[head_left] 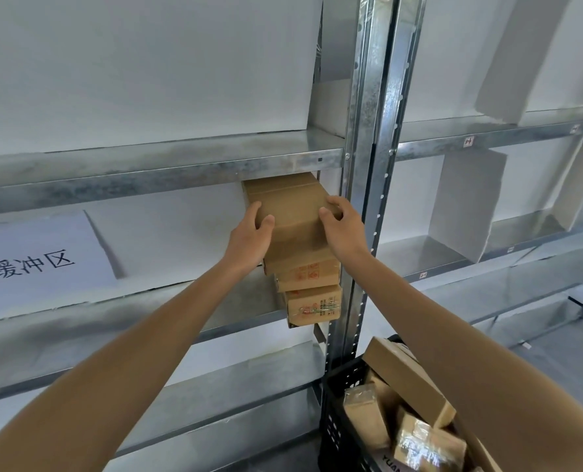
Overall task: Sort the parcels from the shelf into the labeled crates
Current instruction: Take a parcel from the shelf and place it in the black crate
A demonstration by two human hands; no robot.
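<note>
Parcels [312, 303] are sitting in a small stack at the right end of a metal shelf [232, 321], just beside the upright post [361, 165]. Both hands are gripping the top parcel [290, 212]: the left hand [249, 233] is curling round its left side, the right hand [343, 221] round its right. Lower right, a black crate [343, 379] is holding boxes [402, 379].

Galvanized metal shelf [62, 332], stack of cardboard parcels [314, 306] at its right end, white labelled sheet [38, 260] at left
</note>
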